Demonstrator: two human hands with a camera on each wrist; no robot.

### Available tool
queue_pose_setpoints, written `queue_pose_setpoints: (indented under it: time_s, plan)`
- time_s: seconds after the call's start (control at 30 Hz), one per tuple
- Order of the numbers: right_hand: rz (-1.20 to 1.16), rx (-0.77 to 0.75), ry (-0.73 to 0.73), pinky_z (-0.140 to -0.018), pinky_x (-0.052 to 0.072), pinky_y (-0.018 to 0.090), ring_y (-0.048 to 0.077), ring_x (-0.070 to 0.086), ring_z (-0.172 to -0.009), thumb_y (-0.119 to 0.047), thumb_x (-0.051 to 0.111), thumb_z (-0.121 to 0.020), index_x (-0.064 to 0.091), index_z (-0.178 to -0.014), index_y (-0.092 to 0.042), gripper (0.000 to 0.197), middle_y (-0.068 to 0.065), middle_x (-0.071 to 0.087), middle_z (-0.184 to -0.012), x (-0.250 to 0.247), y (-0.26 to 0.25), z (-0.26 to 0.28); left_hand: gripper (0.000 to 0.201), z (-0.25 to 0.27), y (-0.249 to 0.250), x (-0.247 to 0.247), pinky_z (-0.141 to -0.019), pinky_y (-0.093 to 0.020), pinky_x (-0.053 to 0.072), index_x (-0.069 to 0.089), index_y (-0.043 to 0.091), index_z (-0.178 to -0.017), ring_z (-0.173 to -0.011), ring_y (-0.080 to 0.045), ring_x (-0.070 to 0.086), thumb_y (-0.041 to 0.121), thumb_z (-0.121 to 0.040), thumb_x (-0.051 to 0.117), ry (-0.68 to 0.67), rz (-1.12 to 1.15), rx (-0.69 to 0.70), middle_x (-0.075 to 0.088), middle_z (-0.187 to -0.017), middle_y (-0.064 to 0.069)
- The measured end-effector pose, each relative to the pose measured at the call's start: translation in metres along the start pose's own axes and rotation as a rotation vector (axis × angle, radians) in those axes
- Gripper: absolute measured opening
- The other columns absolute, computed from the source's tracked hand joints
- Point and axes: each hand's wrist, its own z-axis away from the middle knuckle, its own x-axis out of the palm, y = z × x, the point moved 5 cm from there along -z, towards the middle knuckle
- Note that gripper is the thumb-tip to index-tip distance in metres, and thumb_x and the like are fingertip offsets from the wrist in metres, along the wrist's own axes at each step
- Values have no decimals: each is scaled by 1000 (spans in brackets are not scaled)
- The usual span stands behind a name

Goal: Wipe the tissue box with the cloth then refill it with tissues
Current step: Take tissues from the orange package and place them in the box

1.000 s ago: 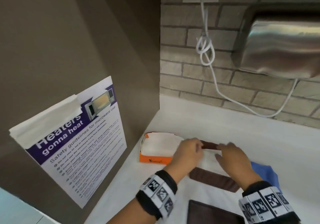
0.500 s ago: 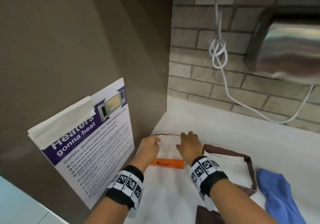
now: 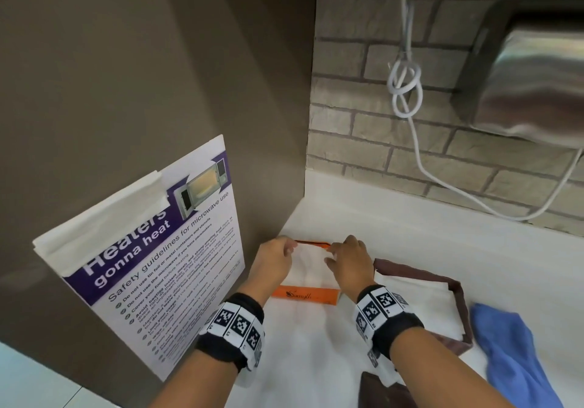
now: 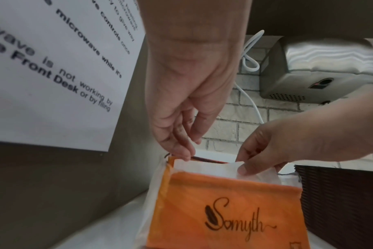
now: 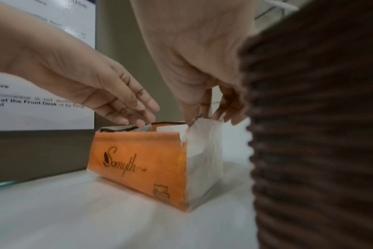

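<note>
Against the brown side panel (image 3: 158, 76), at the far left corner of the white worktop (image 3: 410, 237): orange tissue pack (image 3: 305, 295), printed "Somyth", standing with its top torn open and white tissues (image 3: 308, 265) showing inside. Above its left end, left hand (image 3: 273, 260), fingers (image 4: 177, 144) and thumb closed in a pinch on the ragged rim of the wrap at the far edge. Above its right end, right hand (image 3: 349, 264), fingers (image 4: 251, 166) and thumb pinching the pack's torn top edge on that side, right where the white tissue shows. Black bands with square markers on both wrists.

Just right of the pack, close to the right wrist: brown tissue box (image 3: 461, 300), ribbed on the outside, open on top, with a flat white layer lying in it. Right of the box, touching or nearly touching its near corner: blue cloth (image 3: 512, 354), crumpled on the worktop, clear of both hands. At the near edge, partly cut off: dark brown lid (image 3: 385, 392).

On the side panel: microwave safety poster (image 3: 151, 256), one corner taped over. On the brick wall (image 3: 347, 129) behind: metal hand dryer (image 3: 531, 91) and knotted white cord (image 3: 406, 88) hanging from an outlet.
</note>
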Motion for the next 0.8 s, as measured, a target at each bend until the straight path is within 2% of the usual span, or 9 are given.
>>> queue_pose_setpoints:
  time_s: [0.07, 0.13, 0.2, 0.3, 0.37, 0.43, 0.6, 0.67, 0.8]
  plan:
    - [-99, -40, 3, -85, 47, 34, 26, 51, -107, -25, 51, -95, 65, -111, -13, 24, 9, 57, -112, -1, -2, -2, 43, -2, 3, -1, -99, -22, 42, 63, 17, -120, -118, -19, 55, -8, -91, 43, -25, -32, 77, 61, -124, -3]
    - [-189, -83, -25, -83, 45, 32, 28, 56, -102, -20, 52, -94, 64, -108, -9, 21, 11, 61, -107, -2, -6, -3, 58, -3, 8, 0, -106, -30, 39, 56, 27, -129, -124, -22, 43, -13, -87, 45, -78, -159, 170, 51, -135, 2]
    - [-302, -70, -49, -76, 42, 30, 27, 59, -95, -17, 52, -95, 62, -108, -9, 18, 10, 65, -99, -6, -8, -2, 64, -4, 14, 2, -102, -33, 33, 51, 34, -133, -122, -23, 34, -10, -87, 48, -122, -349, 247, 45, -140, 9]
    - [-442, 33, -73, -74, 36, 24, 22, 56, -90, -19, 49, -97, 59, -111, -10, 19, 0, 59, -90, -11, -4, -1, 33, -8, 22, 2, -91, -36, 27, 55, 30, -127, -123, -23, 35, 17, -97, 49, -116, -529, 288, 57, -129, 7]
    - [-518, 96, -87, -78, 37, 23, 24, 58, -101, -20, 49, -97, 58, -116, -10, 23, 2, 60, -97, -13, -1, -3, 25, -13, 26, 2, -88, -38, 27, 59, 24, -121, -122, -24, 38, 28, -100, 44, -118, -565, 276, 64, -118, 1]
    - [-562, 142, -104, -81, 38, 23, 26, 58, -109, -20, 50, -96, 56, -120, -10, 27, 8, 64, -112, -13, 1, -6, 27, -19, 29, 1, -90, -38, 30, 58, 20, -121, -119, -25, 43, 29, -101, 43, -119, -589, 275, 64, -116, -3]
    - [-327, 84, -178, -78, 42, 28, 30, 59, -107, -17, 49, -96, 52, -121, -7, 27, 13, 64, -115, -3, -3, -3, 31, -26, 22, 6, -90, -36, 49, 56, 13, -124, -105, -30, 59, 8, -97, 44, -213, -593, 190, 60, -118, -12]
    - [-166, 8, -210, -84, 45, 32, 30, 59, -108, -15, 47, -96, 49, -125, -6, 30, 14, 63, -118, 3, -9, 0, 36, -24, 19, 10, -91, -38, 51, 55, 9, -125, -105, -31, 59, 0, -93, 40, -245, -627, 173, 58, -120, -14]
    - [-8, -62, -258, -97, 43, 34, 29, 55, -117, -9, 42, -97, 48, -131, -5, 34, 14, 57, -129, 10, -20, 0, 34, -23, 20, 15, -95, -40, 49, 56, 3, -125, -111, -34, 57, 2, -95, 39, -238, -664, 143, 56, -124, -19]
